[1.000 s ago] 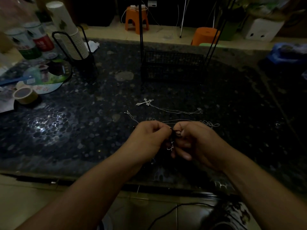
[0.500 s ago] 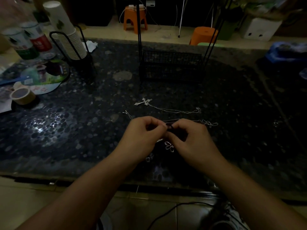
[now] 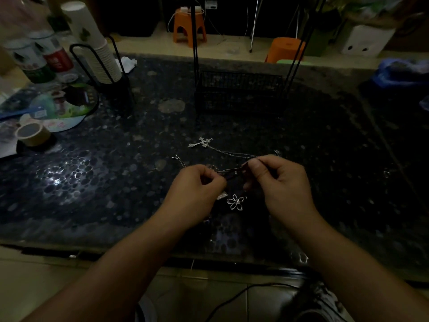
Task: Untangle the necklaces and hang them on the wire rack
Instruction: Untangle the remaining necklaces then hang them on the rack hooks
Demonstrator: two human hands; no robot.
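My left hand [image 3: 199, 191] and my right hand [image 3: 276, 182] hover just above the dark pebble-pattern table [image 3: 92, 182], each pinching a dark cord necklace [image 3: 232, 176] stretched between them. A silver flower pendant [image 3: 235, 202] dangles below the cord between my hands. A silver cross necklace [image 3: 202, 142] lies on the table just beyond, its thin chain running right behind my right hand. Another thin chain end [image 3: 178, 159] lies to the left of the cross chain. The black wire rack [image 3: 239, 94] stands at the back centre, with tall rods rising out of view.
At the back left stand a stack of paper cups in a black holder [image 3: 97, 54], two cans [image 3: 34, 59], a round printed fan [image 3: 60, 105] and a tape roll [image 3: 32, 134]. A blue bag [image 3: 404, 73] sits far right. Orange stools [image 3: 189, 26] stand on the floor beyond.
My hands have drawn apart, the right one moving right and up, stretching the cord between them. The flower pendant now hangs in full view below.
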